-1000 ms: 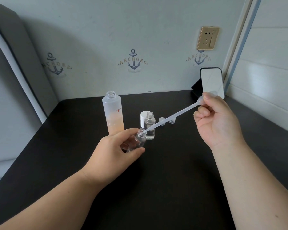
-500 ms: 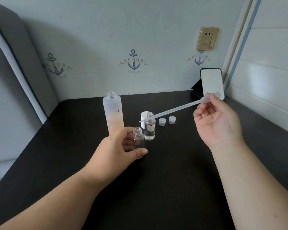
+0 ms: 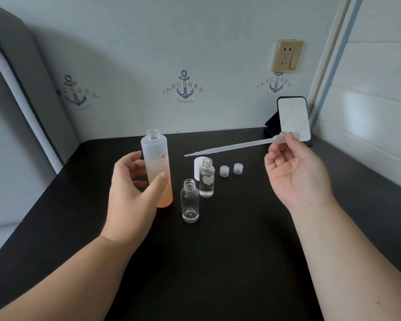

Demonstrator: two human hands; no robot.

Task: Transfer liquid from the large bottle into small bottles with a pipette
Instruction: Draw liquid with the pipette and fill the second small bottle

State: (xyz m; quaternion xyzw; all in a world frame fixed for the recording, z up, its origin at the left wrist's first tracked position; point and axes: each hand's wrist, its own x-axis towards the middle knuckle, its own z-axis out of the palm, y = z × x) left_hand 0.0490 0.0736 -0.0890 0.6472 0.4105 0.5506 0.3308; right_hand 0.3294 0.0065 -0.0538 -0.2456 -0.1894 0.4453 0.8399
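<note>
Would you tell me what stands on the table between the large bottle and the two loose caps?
In the head view, two small bottles and a white cap behind them stand between the large bottle and the caps.

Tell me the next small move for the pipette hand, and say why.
Probably swing the pipette tip left and lower it into the open neck of the large bottle to draw more liquid. The right hand pinches its bulb, with the tip hanging in the air above the table. The left hand is closing round the large bottle, and the nearer small bottle holds only a shallow layer.
</note>
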